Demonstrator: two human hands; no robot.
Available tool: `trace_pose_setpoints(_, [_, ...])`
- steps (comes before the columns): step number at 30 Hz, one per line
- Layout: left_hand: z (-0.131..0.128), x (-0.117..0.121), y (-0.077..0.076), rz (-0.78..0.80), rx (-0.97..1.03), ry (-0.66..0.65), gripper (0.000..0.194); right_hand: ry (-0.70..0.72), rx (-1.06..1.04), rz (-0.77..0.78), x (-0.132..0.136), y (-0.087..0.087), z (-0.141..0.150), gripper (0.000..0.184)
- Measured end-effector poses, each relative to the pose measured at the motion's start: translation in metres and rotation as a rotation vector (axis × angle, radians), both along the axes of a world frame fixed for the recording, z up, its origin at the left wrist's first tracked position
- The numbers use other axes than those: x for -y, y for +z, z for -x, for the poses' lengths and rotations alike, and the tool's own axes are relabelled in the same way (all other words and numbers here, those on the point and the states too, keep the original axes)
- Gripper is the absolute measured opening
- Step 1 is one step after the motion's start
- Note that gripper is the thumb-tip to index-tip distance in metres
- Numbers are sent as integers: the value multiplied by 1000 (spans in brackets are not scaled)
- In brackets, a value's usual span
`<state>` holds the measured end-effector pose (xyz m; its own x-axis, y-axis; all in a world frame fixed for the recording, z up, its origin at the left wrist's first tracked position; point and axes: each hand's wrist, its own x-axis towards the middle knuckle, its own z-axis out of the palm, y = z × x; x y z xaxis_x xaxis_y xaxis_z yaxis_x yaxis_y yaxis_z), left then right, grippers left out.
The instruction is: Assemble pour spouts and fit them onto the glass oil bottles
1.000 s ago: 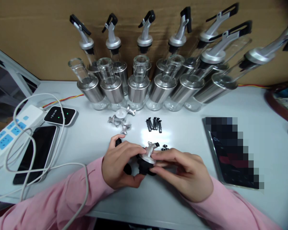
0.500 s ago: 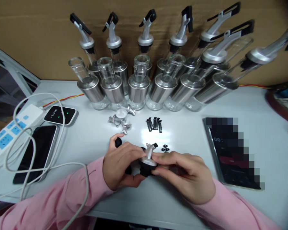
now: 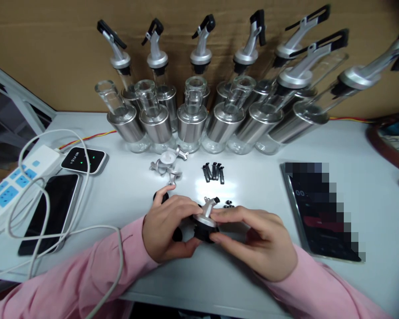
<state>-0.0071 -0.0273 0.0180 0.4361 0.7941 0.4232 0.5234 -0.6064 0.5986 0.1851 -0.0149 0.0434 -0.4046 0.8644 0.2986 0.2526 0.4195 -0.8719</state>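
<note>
Between my two hands is a bottle pourer (image 3: 206,220) with a silver spout, a silver collar and a black stopper below. My left hand (image 3: 169,228) grips it from the left with thumb and fingers, the little finger held out. From the right, my right hand (image 3: 262,239) pinches its collar and black base. Black stoppers (image 3: 161,196) lie partly hidden behind my left hand. Small black caps (image 3: 228,204) sit just beyond my right fingers. Farther off lie several black levers (image 3: 213,173) and a loose pile of silver spout pieces (image 3: 168,161).
Glass bottles with steel bands (image 3: 191,126) stand in rows at the back, several topped with pourers. A power strip (image 3: 6,195), a Wi-Fi device (image 3: 84,160), a phone (image 3: 49,212) and a white cable (image 3: 119,252) occupy the left. Another phone (image 3: 322,221) lies right.
Both hands still hold the pourer at nearly the same spot. My right fingers have shifted slightly around its black base, and the small caps are now more covered.
</note>
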Motion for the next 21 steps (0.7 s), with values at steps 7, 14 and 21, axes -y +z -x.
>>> trace_pose_setpoints(7, [2, -1, 4, -33, 43, -28, 36, 8, -1, -115, -5, 2, 1, 15])
trace_pose_setpoints(14, [6, 1, 1, -62, -24, -43, 43, 57, -16, -89, -5, 2, 0, 18])
trace_pose_setpoints(21, [3, 1, -2, -102, -30, 31, 36, 45, 44, -64, -3, -1, 2, 29])
